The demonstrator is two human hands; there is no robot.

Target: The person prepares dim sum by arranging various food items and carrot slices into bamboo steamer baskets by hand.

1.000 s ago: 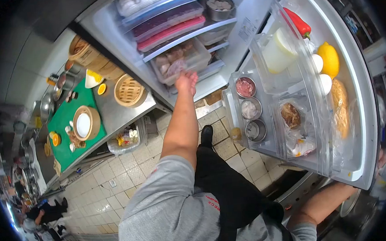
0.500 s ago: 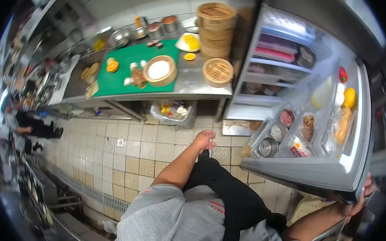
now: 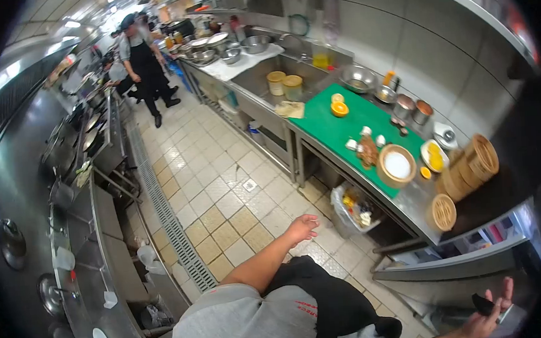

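Your left hand (image 3: 302,229) and right hand (image 3: 491,318) have fingers apart. Too weak a push could leave the fridge door (image 3: 444,270) ajar.

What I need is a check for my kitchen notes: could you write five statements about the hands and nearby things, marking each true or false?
1. The left hand holds a knife. False: it looks empty, over the tiled floor.
2. The right hand is near the refrigerator door. True.
3. A halved orange lies on the green board. True.
4. The bin stands on top of the steel worktop. False: it is beneath it.
5. The refrigerator door is fully shut. False: it stands ajar, the inside showing.
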